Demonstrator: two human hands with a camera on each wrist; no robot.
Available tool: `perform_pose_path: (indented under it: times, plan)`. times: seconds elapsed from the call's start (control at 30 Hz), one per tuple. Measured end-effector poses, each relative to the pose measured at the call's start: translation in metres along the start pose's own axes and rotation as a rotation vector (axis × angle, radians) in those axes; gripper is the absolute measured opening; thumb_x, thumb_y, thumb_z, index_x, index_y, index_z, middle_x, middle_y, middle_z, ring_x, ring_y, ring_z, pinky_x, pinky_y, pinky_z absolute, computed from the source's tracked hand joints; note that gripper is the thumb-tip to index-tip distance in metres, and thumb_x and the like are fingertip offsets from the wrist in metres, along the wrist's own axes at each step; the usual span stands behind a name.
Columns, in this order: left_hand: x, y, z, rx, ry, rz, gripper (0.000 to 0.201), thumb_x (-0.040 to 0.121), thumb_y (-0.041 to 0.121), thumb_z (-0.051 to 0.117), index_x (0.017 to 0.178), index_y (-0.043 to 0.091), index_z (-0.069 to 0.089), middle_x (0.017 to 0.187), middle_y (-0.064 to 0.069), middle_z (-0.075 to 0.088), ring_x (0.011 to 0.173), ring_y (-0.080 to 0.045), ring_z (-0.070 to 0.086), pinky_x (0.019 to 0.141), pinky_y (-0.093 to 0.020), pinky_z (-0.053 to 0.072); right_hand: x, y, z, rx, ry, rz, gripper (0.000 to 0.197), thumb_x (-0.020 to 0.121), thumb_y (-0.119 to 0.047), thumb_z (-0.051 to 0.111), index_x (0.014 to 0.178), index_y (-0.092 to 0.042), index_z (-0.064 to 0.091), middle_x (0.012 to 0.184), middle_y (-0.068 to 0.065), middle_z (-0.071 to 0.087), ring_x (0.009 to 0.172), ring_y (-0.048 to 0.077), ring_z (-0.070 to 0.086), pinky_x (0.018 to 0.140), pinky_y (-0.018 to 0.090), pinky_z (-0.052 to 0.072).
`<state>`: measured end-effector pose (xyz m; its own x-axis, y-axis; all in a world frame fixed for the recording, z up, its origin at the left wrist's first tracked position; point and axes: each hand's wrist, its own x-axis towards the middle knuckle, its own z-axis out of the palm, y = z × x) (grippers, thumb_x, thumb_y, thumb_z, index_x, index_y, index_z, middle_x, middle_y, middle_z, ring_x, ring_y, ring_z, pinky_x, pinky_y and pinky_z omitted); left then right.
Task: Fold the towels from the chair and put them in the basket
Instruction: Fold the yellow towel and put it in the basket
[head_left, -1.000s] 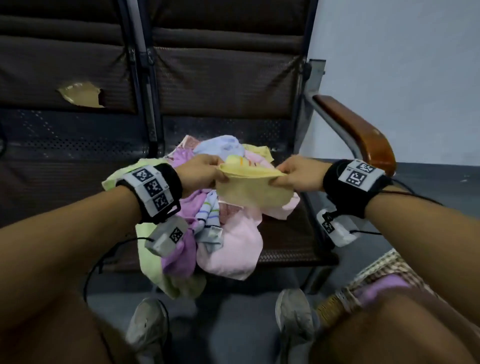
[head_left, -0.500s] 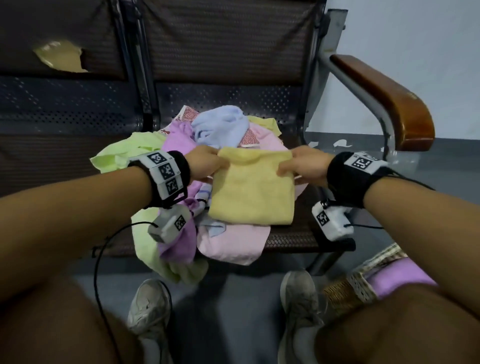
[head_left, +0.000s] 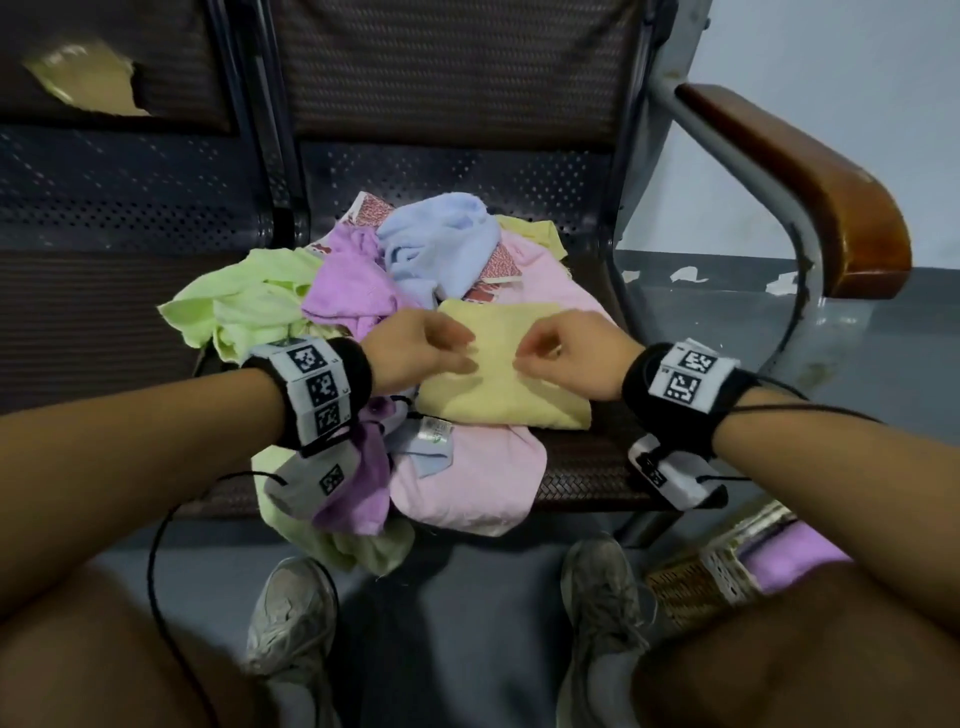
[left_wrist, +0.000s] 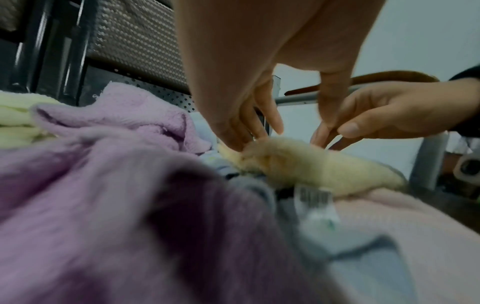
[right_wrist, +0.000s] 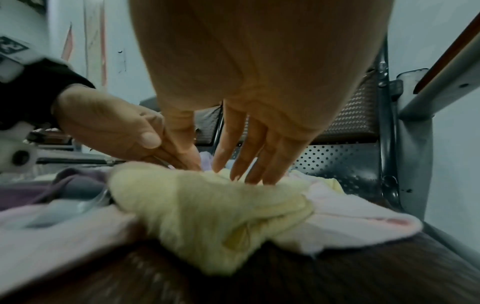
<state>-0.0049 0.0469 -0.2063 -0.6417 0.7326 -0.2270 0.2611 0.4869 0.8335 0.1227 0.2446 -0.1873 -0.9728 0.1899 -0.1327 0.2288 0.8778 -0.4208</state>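
A folded yellow towel (head_left: 501, 387) (left_wrist: 311, 170) (right_wrist: 207, 205) lies flat on top of a loose pile of towels on the chair seat (head_left: 587, 462). The pile holds a green towel (head_left: 239, 301), a purple towel (head_left: 348, 291), a blue towel (head_left: 441, 239) and a pink towel (head_left: 467, 478). My left hand (head_left: 415, 348) (left_wrist: 249, 135) touches the yellow towel's left part with straight fingers. My right hand (head_left: 566, 358) (right_wrist: 241, 164) presses down on its right part, fingers straight too. Neither hand grips the cloth.
A woven basket (head_left: 691, 582) stands on the floor at the lower right, with a purple towel (head_left: 789, 561) in it. The chair's wooden armrest (head_left: 810, 176) rises to the right of the pile. My shoes (head_left: 291, 618) are under the seat's front edge.
The yellow towel was held up between both hands, then came down folded onto the pile. Both hands let go of its edges and moved inward onto its top.
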Motion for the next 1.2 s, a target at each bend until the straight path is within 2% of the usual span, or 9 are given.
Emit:
perform_pose_path:
  times: [0.1, 0.2, 0.37, 0.6, 0.77, 0.9, 1.0, 1.1, 1.2]
  plan:
    - [-0.014, -0.01, 0.004, 0.343, -0.14, 0.036, 0.076, 0.067, 0.034, 0.088, 0.135, 0.032, 0.055, 0.12, 0.011, 0.059, 0.107, -0.011, 0.057, 0.093, -0.024, 0.044, -0.016, 0.004, 0.007, -0.142, -0.21, -0.014, 0.072, 0.08, -0.058, 0.072, 0.14, -0.022, 0.054, 0.139, -0.002, 0.058, 0.126, 0.02, 0.054, 0.107, 0.032, 0.04]
    - [-0.019, -0.014, 0.01, 0.448, -0.078, 0.09, 0.066, 0.073, 0.023, 0.082, 0.133, 0.029, 0.056, 0.12, 0.005, 0.061, 0.109, -0.017, 0.057, 0.092, -0.027, 0.044, -0.022, 0.009, 0.01, -0.159, -0.22, -0.047, 0.071, 0.084, -0.043, 0.073, 0.145, -0.017, 0.047, 0.144, 0.005, 0.054, 0.132, 0.026, 0.049, 0.109, 0.035, 0.037]
    - [-0.018, -0.009, 0.004, 0.306, 0.092, 0.098, 0.013, 0.082, 0.017, 0.066, 0.095, 0.019, 0.069, 0.088, -0.002, 0.071, 0.088, -0.023, 0.065, 0.076, -0.031, 0.049, -0.022, 0.006, 0.001, -0.131, -0.101, -0.047, 0.014, 0.095, -0.022, 0.053, 0.099, -0.013, 0.063, 0.1, 0.007, 0.066, 0.099, 0.031, 0.06, 0.086, 0.038, 0.046]
    - [-0.01, -0.002, -0.001, -0.153, 0.18, -0.067, 0.053, 0.07, 0.043, 0.064, 0.091, -0.005, 0.065, 0.077, -0.013, 0.056, 0.072, -0.021, 0.051, 0.071, -0.038, 0.043, -0.024, 0.004, -0.015, 0.467, -0.077, 0.136, 0.029, 0.094, -0.019, 0.056, 0.066, -0.014, 0.052, 0.069, 0.004, 0.052, 0.066, 0.018, 0.049, 0.064, 0.033, 0.038]
    - [0.0, 0.0, 0.005, 0.043, 0.265, -0.208, 0.029, 0.087, 0.039, 0.061, 0.075, 0.013, 0.06, 0.073, -0.007, 0.055, 0.071, -0.023, 0.05, 0.065, -0.03, 0.038, -0.017, 0.009, -0.007, 0.47, -0.163, 0.181, 0.022, 0.088, -0.04, 0.072, 0.097, -0.02, 0.069, 0.078, -0.011, 0.07, 0.065, -0.001, 0.065, 0.056, 0.013, 0.046]
    - [-0.002, 0.003, 0.007, 0.06, 0.228, -0.43, 0.048, 0.094, 0.052, 0.051, 0.095, 0.006, 0.062, 0.081, -0.017, 0.066, 0.058, -0.028, 0.061, 0.056, -0.029, 0.052, -0.008, 0.015, 0.005, 0.183, -0.067, 0.218, 0.028, 0.094, -0.045, 0.061, 0.096, -0.018, 0.067, 0.1, 0.001, 0.069, 0.096, 0.02, 0.064, 0.086, 0.032, 0.05]
    - [-0.003, 0.006, 0.012, 0.035, 0.079, -0.554, 0.061, 0.09, 0.068, 0.045, 0.088, 0.008, 0.058, 0.063, -0.016, 0.066, 0.045, -0.025, 0.061, 0.052, -0.03, 0.056, -0.005, 0.012, 0.012, 0.126, -0.078, 0.243, 0.029, 0.094, -0.048, 0.058, 0.094, -0.02, 0.067, 0.106, 0.004, 0.07, 0.101, 0.024, 0.063, 0.086, 0.033, 0.048]
    - [-0.002, 0.011, 0.014, -0.077, 0.01, -0.501, 0.053, 0.087, 0.057, 0.061, 0.092, 0.005, 0.061, 0.057, -0.012, 0.069, 0.038, -0.02, 0.058, 0.041, -0.02, 0.046, -0.003, 0.01, 0.009, 0.04, -0.128, 0.252, 0.023, 0.094, -0.044, 0.058, 0.094, -0.022, 0.066, 0.11, 0.005, 0.067, 0.104, 0.025, 0.061, 0.081, 0.03, 0.043]
    - [0.001, 0.024, 0.013, -0.183, 0.12, -0.291, 0.036, 0.077, 0.038, 0.077, 0.092, 0.008, 0.064, 0.081, -0.01, 0.073, 0.066, -0.024, 0.069, 0.064, -0.029, 0.058, -0.003, 0.008, 0.0, 0.01, -0.119, 0.201, 0.05, 0.09, -0.034, 0.063, 0.137, -0.018, 0.053, 0.137, 0.005, 0.056, 0.121, 0.021, 0.054, 0.097, 0.03, 0.043]
